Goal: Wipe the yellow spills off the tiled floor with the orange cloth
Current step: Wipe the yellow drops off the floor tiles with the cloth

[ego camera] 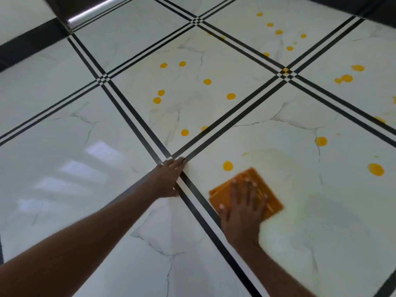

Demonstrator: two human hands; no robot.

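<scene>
A folded orange cloth (272, 196) lies flat on the white marble-look tiled floor (321, 221). My right hand (243, 207) presses on it with straight, spread fingers. My left hand (169, 180) rests flat on the floor to the left, over a black tile line. A yellow spot (227, 165) sits just above the cloth. Two more yellow spots (375, 169) (321, 141) lie to the right on the same tile. A faint yellow smear (246, 154) shows near the cloth. Several yellow spots (207, 81) dot the tile beyond and the far tiles.
Black double lines (137, 118) cross the floor in a diagonal grid. A dark wall base (27, 39) and a shiny metal strip (94, 9) run along the far left. Window light reflects off the left tile (85, 168).
</scene>
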